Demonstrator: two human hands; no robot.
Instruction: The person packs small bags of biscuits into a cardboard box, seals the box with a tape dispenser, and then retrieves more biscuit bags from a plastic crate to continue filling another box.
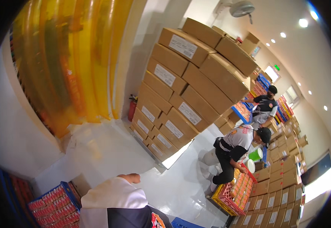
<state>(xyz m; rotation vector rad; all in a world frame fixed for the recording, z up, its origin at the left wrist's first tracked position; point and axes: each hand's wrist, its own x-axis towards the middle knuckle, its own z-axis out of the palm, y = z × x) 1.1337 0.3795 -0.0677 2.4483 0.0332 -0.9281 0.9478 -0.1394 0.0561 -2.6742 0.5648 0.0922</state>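
Beyond a white sleeve point(114, 193) at the bottom of the head view, a small part of my left hand or forearm point(131, 178) shows over the pale floor. Its fingers cannot be made out, nor whether they hold anything. My right hand is out of view. Before me rises a tall stack of cardboard cartons point(179, 91) with white labels, on a low base. A blue crate point(67, 189) of red-wrapped packs sits at the lower left. Part of another blue plastic crate point(184, 223) shows at the bottom edge.
Yellow plastic strip curtains point(77, 57) hang at the left. A fire extinguisher point(132, 107) stands by the wall. One person point(236, 145) bends over a red crate point(231, 196) of packs; another person point(263, 105) is by a blue crate point(243, 112). More cartons point(276, 199) line the right.
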